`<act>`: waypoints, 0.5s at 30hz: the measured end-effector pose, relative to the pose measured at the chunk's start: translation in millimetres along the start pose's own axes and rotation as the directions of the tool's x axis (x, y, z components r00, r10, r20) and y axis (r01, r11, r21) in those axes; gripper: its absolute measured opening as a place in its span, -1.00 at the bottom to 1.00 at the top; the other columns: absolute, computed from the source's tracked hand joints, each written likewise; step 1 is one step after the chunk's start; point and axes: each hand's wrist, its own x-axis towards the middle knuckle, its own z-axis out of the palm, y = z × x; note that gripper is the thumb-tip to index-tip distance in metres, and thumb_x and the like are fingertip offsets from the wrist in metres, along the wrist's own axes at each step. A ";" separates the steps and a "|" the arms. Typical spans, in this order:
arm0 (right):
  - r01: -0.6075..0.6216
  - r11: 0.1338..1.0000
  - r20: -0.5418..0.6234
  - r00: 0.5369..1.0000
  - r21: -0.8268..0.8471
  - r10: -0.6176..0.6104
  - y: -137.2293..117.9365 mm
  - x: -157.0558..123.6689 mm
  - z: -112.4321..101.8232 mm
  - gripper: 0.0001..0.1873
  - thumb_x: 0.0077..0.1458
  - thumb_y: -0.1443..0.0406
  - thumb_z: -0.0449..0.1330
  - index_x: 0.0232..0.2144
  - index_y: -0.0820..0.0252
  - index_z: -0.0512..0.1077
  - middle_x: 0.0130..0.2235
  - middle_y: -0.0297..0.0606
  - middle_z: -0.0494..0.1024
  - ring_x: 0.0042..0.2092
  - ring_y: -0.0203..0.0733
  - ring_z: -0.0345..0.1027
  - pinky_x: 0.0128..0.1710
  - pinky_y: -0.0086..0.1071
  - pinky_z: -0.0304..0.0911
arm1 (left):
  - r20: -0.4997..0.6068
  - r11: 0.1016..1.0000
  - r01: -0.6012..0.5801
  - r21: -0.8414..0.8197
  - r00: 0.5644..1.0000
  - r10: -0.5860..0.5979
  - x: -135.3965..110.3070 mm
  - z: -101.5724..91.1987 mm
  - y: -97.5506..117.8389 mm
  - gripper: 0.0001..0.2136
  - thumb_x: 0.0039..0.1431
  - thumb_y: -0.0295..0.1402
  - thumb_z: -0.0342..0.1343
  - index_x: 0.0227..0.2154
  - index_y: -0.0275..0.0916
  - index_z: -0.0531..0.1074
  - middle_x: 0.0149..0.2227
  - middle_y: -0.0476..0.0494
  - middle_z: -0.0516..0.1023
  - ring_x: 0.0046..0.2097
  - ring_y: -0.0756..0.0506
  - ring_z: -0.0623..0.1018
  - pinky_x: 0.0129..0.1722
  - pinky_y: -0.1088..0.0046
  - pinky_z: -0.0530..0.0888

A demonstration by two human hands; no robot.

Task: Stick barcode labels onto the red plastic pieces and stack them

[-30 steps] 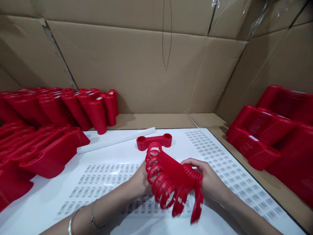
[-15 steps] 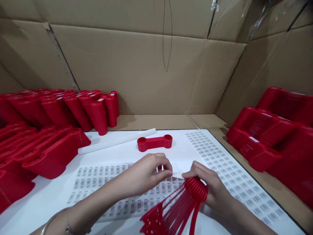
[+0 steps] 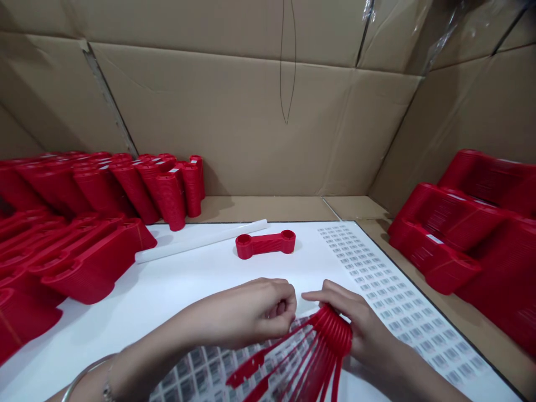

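Red plastic bone-shaped holders, nested in a fanned stack, hung from the person's right hand, which grasped their curved ends above a barcode label sheet. The left hand was clenched just beside the stack; whether it pinched something small inside, I could not tell. One more holder lay apart on the white board. If the right hand's grip had loosened, the long fan could have slipped, scattering across the labels and perhaps creasing them.
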 end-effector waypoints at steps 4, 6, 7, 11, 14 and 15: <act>-0.028 0.998 -0.014 0.999 0.051 0.028 -2.6 0.8 0.9 -0.78 0.01 0.49 0.12 -0.30 0.13 0.40 -0.45 -0.34 0.26 -0.41 -0.35 0.17 -0.47 -0.49 0.06 | 0.086 0.989 0.021 -0.148 0.996 -0.008 3.7 -1.2 -4.9 -0.96 0.04 -0.50 -0.10 -0.45 -0.24 0.20 -0.52 0.06 0.21 -0.51 0.09 0.16 -0.56 0.57 0.13; -0.014 0.999 -0.027 1.000 0.049 0.016 -3.4 -0.2 0.4 -0.84 0.05 0.46 0.11 -0.31 0.15 0.40 -0.45 -0.32 0.25 -0.42 -0.34 0.17 -0.48 -0.48 0.06 | 0.124 0.976 0.027 -0.218 0.992 0.000 5.1 -1.7 -6.5 -0.94 0.03 -0.52 -0.11 -0.45 -0.25 0.19 -0.54 0.06 0.17 -0.52 0.09 0.13 -0.59 0.57 0.10; -0.003 0.999 -0.025 1.000 0.045 0.004 -3.5 -0.9 0.1 -0.84 0.06 0.45 0.11 -0.30 0.16 0.40 -0.45 -0.32 0.26 -0.43 -0.34 0.18 -0.48 -0.47 0.06 | 0.140 0.969 0.030 -0.247 0.990 0.005 5.5 -1.9 -7.0 -0.94 0.03 -0.53 -0.11 -0.45 -0.25 0.19 -0.55 0.06 0.15 -0.53 0.09 0.12 -0.60 0.58 0.10; 0.059 0.998 0.001 0.998 0.031 -0.059 -3.6 -3.2 -1.3 -0.84 0.07 0.44 0.10 -0.27 0.17 0.38 -0.44 -0.30 0.27 -0.43 -0.33 0.19 -0.48 -0.46 0.07 | 0.199 0.939 0.035 -0.342 0.979 0.037 6.4 -2.8 -8.6 -0.93 0.03 -0.55 -0.12 -0.45 -0.25 0.17 -0.56 0.08 0.12 -0.54 0.09 0.10 -0.61 0.59 0.08; 0.088 0.995 -0.016 0.996 0.039 -0.088 -4.4 -3.5 -1.5 -0.85 0.08 0.43 0.10 -0.26 0.15 0.36 -0.45 -0.31 0.26 -0.43 -0.33 0.18 -0.48 -0.47 0.07 | 0.230 0.919 0.021 -0.394 0.970 0.076 8.3 -2.1 -10.9 -0.92 0.03 -0.55 -0.11 -0.45 -0.26 0.18 -0.56 0.07 0.12 -0.53 0.09 0.11 -0.59 0.59 0.09; 0.097 0.995 -0.018 0.995 0.040 -0.096 -4.8 -3.4 -1.4 -0.84 0.08 0.42 0.10 -0.26 0.14 0.36 -0.45 -0.31 0.26 -0.42 -0.33 0.17 -0.48 -0.47 0.07 | 0.240 0.914 0.019 -0.404 0.967 0.086 9.3 -1.5 -12.0 -0.92 0.03 -0.56 -0.11 -0.45 -0.27 0.18 -0.55 0.07 0.12 -0.52 0.09 0.12 -0.58 0.59 0.10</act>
